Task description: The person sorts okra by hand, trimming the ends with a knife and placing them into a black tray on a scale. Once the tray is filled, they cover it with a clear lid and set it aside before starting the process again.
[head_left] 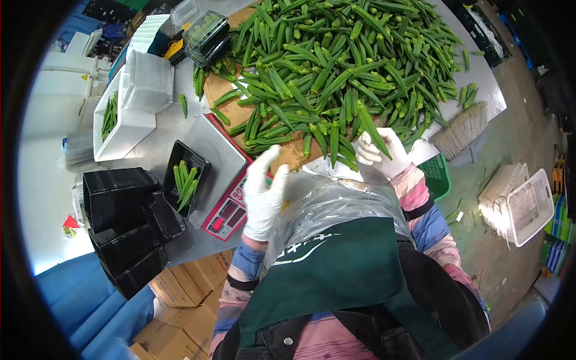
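A large heap of green okra (pixel 336 66) covers the back of the metal table. My right hand (pixel 382 153), in a white glove, holds one okra pod (pixel 371 130) at the heap's front edge. My left hand (pixel 266 191), also gloved in white, is raised beside the scale with its fingers apart and nothing in them. The red-framed scale (pixel 225 217) has a lit red display. On its metal plate sits a black tray (pixel 203 166) with several okra pods (pixel 185 183) inside.
Stacked black trays (pixel 123 195) stand at the left. Behind them, a white bin (pixel 129 126) holds clear lids (pixel 147 81). Clear-lidded packs (pixel 206 36) are at the back. A brush (pixel 461 131), green basket (pixel 437 176) and white basket (pixel 531 207) are on the right.
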A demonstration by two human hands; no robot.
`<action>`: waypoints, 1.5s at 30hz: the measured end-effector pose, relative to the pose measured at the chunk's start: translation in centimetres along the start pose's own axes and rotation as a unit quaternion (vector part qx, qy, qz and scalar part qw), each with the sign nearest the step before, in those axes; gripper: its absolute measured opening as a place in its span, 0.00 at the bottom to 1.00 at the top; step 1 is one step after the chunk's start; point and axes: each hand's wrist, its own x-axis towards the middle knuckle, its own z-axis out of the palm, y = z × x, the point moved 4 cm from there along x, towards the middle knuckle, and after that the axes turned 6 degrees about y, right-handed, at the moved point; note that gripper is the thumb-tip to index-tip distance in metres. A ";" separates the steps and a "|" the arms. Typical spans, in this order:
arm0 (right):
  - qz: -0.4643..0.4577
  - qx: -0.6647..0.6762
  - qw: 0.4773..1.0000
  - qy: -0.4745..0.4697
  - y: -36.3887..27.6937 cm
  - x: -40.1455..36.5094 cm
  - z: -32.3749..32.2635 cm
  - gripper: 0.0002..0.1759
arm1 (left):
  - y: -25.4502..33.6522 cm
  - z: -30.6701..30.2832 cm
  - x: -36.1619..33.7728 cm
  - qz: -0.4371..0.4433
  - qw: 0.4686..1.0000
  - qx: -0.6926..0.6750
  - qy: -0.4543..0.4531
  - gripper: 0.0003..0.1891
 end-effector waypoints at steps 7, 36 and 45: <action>0.020 -0.005 1.000 0.008 1.4 -0.7 2.7 0.23 | 2.3 6.5 -1.2 -0.154 0.949 -0.226 -0.158 0.18; -0.204 -0.556 0.740 0.320 -6.6 2.6 -6.4 0.18 | 0.6 6.6 -2.8 -0.253 0.918 -0.264 -0.151 0.17; -0.045 -0.072 0.990 0.116 -1.5 -3.9 -1.4 0.20 | 0.5 7.6 -2.1 -0.219 0.928 -0.248 -0.172 0.16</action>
